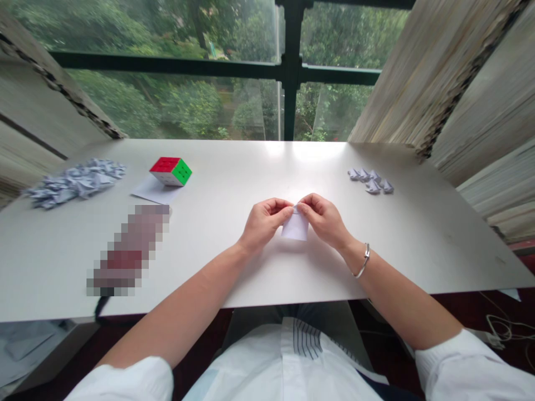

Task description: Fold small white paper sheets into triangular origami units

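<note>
Between my two hands is a small piece of white paper (295,228), held up just above the white table (217,239). My left hand (266,221) pinches its upper left corner between thumb and fingers. At the upper right corner, my right hand (325,218) grips it in the same way. The paper's top edge looks folded, partly covered by my thumbs, and its lower part hangs flat toward me. A silver bracelet (364,260) circles my right wrist.
A pile of folded paper pieces (79,181) lies far left. Beside it, a Rubik's cube (171,171) rests on white paper sheets (152,192). Nearer me is a blurred-out object (129,250) with a black cable (100,309). Several folded paper pieces (371,181) lie at right.
</note>
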Tool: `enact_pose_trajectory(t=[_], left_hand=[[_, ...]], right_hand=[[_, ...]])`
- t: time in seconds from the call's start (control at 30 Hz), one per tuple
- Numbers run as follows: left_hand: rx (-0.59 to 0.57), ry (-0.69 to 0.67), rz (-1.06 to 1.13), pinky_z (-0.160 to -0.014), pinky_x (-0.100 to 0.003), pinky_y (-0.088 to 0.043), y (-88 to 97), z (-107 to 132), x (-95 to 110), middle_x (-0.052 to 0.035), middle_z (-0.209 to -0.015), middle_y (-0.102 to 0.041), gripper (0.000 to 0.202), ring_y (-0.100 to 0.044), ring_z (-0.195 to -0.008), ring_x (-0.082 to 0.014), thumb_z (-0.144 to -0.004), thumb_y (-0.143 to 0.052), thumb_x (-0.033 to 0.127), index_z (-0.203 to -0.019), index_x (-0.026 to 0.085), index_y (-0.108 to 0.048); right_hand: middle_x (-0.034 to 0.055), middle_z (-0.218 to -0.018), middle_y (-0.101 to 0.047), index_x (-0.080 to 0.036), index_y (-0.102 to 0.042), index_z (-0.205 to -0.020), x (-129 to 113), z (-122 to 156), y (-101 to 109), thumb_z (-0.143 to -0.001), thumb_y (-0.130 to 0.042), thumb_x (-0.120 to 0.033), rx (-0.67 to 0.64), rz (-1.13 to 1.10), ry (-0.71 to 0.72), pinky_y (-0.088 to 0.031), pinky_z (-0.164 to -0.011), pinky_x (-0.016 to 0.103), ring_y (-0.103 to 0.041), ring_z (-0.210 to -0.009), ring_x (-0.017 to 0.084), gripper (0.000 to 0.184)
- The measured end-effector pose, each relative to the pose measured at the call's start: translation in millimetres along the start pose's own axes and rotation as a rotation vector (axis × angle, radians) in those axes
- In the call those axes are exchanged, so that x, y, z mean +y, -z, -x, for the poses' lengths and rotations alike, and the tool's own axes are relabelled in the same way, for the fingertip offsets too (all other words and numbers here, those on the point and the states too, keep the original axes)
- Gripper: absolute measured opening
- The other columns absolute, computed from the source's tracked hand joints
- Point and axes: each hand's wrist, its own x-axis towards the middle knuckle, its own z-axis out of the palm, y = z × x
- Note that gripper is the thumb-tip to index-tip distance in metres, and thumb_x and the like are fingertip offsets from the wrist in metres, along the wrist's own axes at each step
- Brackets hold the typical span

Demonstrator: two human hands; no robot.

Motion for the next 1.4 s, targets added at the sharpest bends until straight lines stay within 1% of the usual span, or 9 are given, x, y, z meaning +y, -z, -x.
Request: enact_pose_trajectory(t=[0.2,0.4,0.5,0.67,0.8,0.93,1.03,1.23,1.4], left_hand=[[0.023,0.019,0.012,-0.065,-0.027,-0.047,0.4,-0.6,-1.5,-0.0037,-0.075,-0.07,0.03,-0.06,-0.067,-0.0138,-0.063,-0.086,0.039,-0.075,0.015,-0.071],[0.048,0.026,0.088,-0.063,-0.025,-0.045,0.8,-2.8,-3.5,-0.0018,-0.072,-0.068,0.028,-0.058,-0.063,-0.0115,-0.062,-0.086,0.036,-0.072,0.015,-0.069],[0.023,0.015,0.042,-0.064,-0.025,-0.046,-0.2,-1.7,-4.5,-0.0027,-0.074,-0.069,0.028,-0.059,-0.065,-0.0126,-0.064,-0.085,0.037,-0.075,0.016,-0.07],[0.001,-0.05,-0.061,-0.072,-0.027,-0.048,0.0,-0.8,-4.2,-0.0049,-0.082,-0.072,0.027,-0.063,-0.076,-0.0161,-0.066,-0.084,0.038,-0.081,0.017,-0.074],[0.029,-0.05,-0.039,-0.068,-0.026,-0.046,1.5,-2.8,-4.1,-0.002,-0.074,-0.068,0.022,-0.059,-0.07,-0.0138,-0.066,-0.083,0.034,-0.072,0.017,-0.071],[0.055,-0.027,-0.01,-0.061,-0.024,-0.043,0.7,-3.8,-5.8,0.0003,-0.069,-0.064,0.022,-0.055,-0.063,-0.0118,-0.064,-0.082,0.032,-0.07,0.017,-0.068],[0.042,-0.006,-0.009,-0.059,-0.023,-0.042,-0.3,-4.1,-6.7,0.0008,-0.068,-0.063,0.024,-0.055,-0.061,-0.0114,-0.065,-0.082,0.033,-0.071,0.017,-0.065],[0.0,0.033,-0.009,-0.067,-0.025,-0.046,3.0,-5.5,-5.5,-0.0032,-0.078,-0.069,0.026,-0.06,-0.071,-0.0133,-0.065,-0.084,0.034,-0.08,0.016,-0.071],[0.004,0.047,0.036,-0.073,-0.026,-0.047,6.0,-6.6,-6.5,-0.0048,-0.083,-0.072,0.026,-0.063,-0.077,-0.0141,-0.062,-0.086,0.029,-0.08,0.015,-0.073]], right_hand=[[0.0018,-0.075,-0.064,-0.019,-0.064,-0.084,-1.5,1.1,-3.7,-0.088,-0.06,-0.042,0.022,0.012,0.021,-0.043,-0.061,0.027,-0.055,-0.066,0.014,0.024],[0.0021,-0.075,-0.065,-0.018,-0.064,-0.085,1.0,-2.2,-1.2,-0.084,-0.063,-0.044,-0.051,-0.095,-0.045,-0.044,-0.062,0.027,-0.056,-0.068,0.014,0.026],[0.0014,-0.072,-0.063,-0.018,-0.062,-0.08,-1.6,-1.2,1.7,-0.083,-0.064,-0.044,-0.049,-0.064,-0.06,-0.042,-0.058,0.026,-0.054,-0.065,0.013,0.026],[0.0015,-0.07,-0.063,-0.018,-0.063,-0.079,-2.5,2.2,-0.7,-0.083,-0.065,-0.046,-0.057,0.035,-0.04,-0.039,-0.056,0.026,-0.052,-0.063,0.013,0.029],[0.0019,-0.071,-0.063,-0.018,-0.062,-0.078,-1.0,1.3,-3.0,-0.085,-0.062,-0.05,-0.104,0.077,-0.065,-0.038,-0.056,0.025,-0.051,-0.063,0.013,0.033],[-0.0012,-0.061,-0.056,-0.018,-0.057,-0.069,-1.7,-0.7,-1.0,-0.085,-0.058,-0.053,-0.169,0.173,-0.101,-0.033,-0.051,0.024,-0.044,-0.057,0.011,0.038],[-0.0023,-0.06,-0.053,-0.019,-0.055,-0.068,-2.6,-0.9,0.4,-0.085,-0.057,-0.052,-0.168,0.18,-0.08,-0.031,-0.05,0.024,-0.043,-0.056,0.011,0.038],[-0.002,-0.061,-0.055,-0.019,-0.057,-0.07,-1.6,-1.1,2.0,-0.085,-0.059,-0.048,-0.127,0.209,-0.079,-0.032,-0.052,0.025,-0.044,-0.057,0.011,0.033],[-0.0015,-0.064,-0.055,-0.019,-0.058,-0.074,5.6,-3.4,3.0,-0.086,-0.058,-0.047,-0.167,0.158,-0.101,-0.035,-0.055,0.025,-0.046,-0.059,0.012,0.031]])
